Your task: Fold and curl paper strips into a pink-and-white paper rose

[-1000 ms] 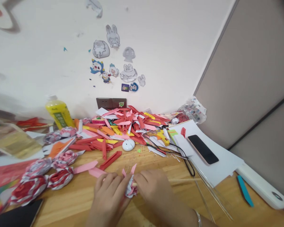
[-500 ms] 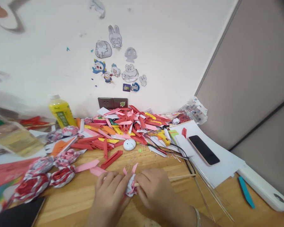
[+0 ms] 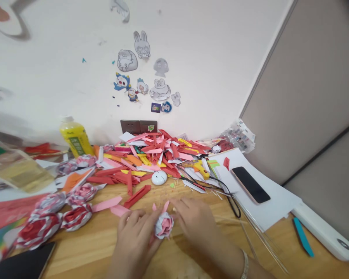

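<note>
A pink and white rolled paper flower [image 3: 164, 225] sits between my hands above the wooden table, with pink strip ends sticking up behind it. My left hand [image 3: 138, 232] grips its left side, fingers bent around it. On the right, my right hand [image 3: 194, 221] is closed, its fingertips near the flower's right edge; a thin pale stick [image 3: 229, 219] runs out behind this hand, and a small pale tip shows at the fingertips. Pink folded strips [image 3: 120, 210] lie just left of my left hand.
Folded paper strips [image 3: 157, 151] are heaped along the wall. Finished paper flowers [image 3: 77, 217] lie left, near a yellow bottle [image 3: 76, 137]. A yellow glue gun [image 3: 200, 169], black cable, phone [image 3: 251, 185], paper sheets and a teal cutter [image 3: 303, 236] are on the right.
The flower has turned so its spiral face shows. My right hand has moved slightly right and up, away from the flower's middle, with the stick end no longer crossing the flower.
</note>
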### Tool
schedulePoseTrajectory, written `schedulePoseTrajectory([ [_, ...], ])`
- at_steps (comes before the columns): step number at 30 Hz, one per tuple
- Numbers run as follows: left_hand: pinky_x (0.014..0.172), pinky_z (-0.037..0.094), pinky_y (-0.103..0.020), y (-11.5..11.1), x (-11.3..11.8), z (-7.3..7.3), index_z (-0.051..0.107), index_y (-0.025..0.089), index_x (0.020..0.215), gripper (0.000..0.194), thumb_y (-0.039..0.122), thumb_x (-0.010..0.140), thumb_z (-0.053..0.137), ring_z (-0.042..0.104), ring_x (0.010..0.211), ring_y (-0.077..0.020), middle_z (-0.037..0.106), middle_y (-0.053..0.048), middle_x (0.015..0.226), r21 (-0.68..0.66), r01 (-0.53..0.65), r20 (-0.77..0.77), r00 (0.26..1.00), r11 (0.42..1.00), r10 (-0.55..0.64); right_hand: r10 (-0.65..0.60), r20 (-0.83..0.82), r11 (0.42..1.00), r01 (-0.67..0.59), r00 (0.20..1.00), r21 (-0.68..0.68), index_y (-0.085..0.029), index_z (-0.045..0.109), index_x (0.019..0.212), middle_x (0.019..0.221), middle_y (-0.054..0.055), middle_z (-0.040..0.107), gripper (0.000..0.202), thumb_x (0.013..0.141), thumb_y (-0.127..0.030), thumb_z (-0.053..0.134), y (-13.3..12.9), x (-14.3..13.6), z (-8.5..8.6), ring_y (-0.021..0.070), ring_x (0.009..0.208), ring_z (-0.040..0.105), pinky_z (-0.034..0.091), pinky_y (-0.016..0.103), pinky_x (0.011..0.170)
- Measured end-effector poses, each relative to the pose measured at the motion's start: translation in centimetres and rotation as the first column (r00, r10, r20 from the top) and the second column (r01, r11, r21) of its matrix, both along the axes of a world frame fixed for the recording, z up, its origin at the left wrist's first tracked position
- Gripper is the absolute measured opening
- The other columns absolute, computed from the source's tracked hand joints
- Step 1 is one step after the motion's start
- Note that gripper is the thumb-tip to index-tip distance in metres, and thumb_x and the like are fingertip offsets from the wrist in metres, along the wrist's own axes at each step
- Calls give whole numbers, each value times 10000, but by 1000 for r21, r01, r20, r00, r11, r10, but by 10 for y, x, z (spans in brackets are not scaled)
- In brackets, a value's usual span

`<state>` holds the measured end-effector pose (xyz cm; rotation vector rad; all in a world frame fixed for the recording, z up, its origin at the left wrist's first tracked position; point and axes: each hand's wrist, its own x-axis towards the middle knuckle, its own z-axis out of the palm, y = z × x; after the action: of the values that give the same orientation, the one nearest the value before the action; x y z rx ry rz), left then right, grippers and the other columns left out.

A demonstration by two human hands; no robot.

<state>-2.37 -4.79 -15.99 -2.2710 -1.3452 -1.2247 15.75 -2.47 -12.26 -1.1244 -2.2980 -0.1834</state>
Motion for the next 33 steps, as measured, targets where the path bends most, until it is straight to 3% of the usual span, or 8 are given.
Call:
schedulePoseTrajectory([
  [5,713,470,-374,4,-5,-6,586,235,1077,301,294,785,623,611,780,-224,679,-48,863,-172,79,109,992,982,-60,-3,93,1000,1,996,20,-174,565,877,724,15,631,29,888,-199,556,13,8,-11,151,579,548,289,260,506],
  [7,680,526,-357,7,-5,-10,572,229,1078,365,288,735,682,651,793,-224,691,-54,906,-296,162,267,960,941,-81,-23,106,997,15,994,79,-173,532,802,663,12,611,154,918,-273,545,17,9,-17,148,540,541,281,260,488],
  [12,726,587,-345,12,-3,-19,473,209,1173,435,322,791,647,698,880,-219,696,-74,995,-420,442,722,692,793,-4,-86,45,985,78,995,156,-181,519,776,635,7,602,224,941,-332,515,19,9,-22,138,518,539,283,254,489],
  [15,784,582,-348,12,-2,-19,447,214,1232,496,327,795,655,681,980,-238,693,-97,1074,-410,560,801,598,720,-9,-79,-33,976,84,996,201,-186,528,756,589,3,581,282,968,-347,435,16,4,-22,145,502,530,271,267,483],
  [17,802,578,-350,11,-1,-15,509,210,1189,461,325,774,671,674,1001,-249,689,-101,1119,-442,532,776,630,722,11,-68,-67,970,82,995,229,-187,528,740,567,5,569,319,984,-331,379,13,0,-21,150,492,519,259,278,480],
  [22,728,596,-338,10,-1,-5,613,204,1053,366,318,714,691,717,844,-234,739,-60,994,-456,320,637,769,830,54,6,-64,989,4,998,150,-178,552,760,628,25,575,340,984,-299,326,4,-5,-7,156,551,514,276,279,519],
  [27,657,581,-337,8,-4,-1,645,238,1016,333,315,699,711,710,791,-239,749,-46,919,-258,122,300,953,958,-41,99,-118,994,-94,988,49,-169,598,927,729,42,594,385,990,-267,232,0,-4,8,177,642,525,328,286,575],
  [33,619,539,-330,4,-3,6,569,218,1093,357,338,764,640,687,736,-230,730,-59,878,-76,78,48,996,994,-74,167,-163,983,-153,972,99,-168,593,859,670,30,591,274,950,-206,337,-1,-6,-1,169,590,512,338,286,540],
])
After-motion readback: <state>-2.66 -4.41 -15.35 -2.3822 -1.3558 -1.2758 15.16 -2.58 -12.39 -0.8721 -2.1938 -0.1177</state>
